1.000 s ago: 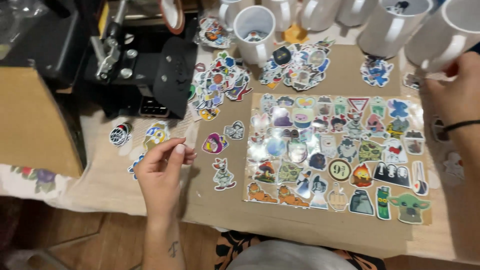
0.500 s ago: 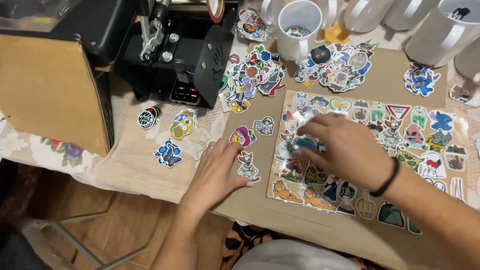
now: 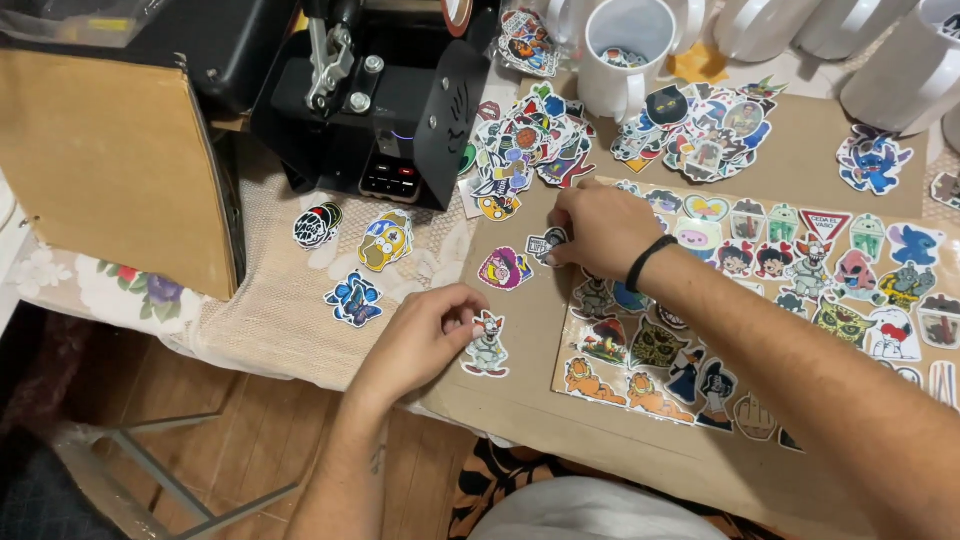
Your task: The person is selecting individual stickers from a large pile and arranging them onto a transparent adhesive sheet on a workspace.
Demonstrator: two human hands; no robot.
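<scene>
Head view: left hand (image 3: pixel 420 335) pinches cartoon sticker (image 3: pixel 487 345) nr cardboard sheet's (image 3: pixel 520 400) left edge. Right hand (image 3: pixel 600 228) grips small grey sticker (image 3: pixel 546 244) further up.

A glossy plastic sticker sheet (image 3: pixel 790 300) is laid on matt brown paper (image 3: pixel 520 400), beside rough woven cloth (image 3: pixel 270 330).

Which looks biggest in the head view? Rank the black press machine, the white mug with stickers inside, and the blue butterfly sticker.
1. black press machine
2. white mug
3. blue butterfly sticker
The differences are plain, though nearness to the camera varies.
</scene>
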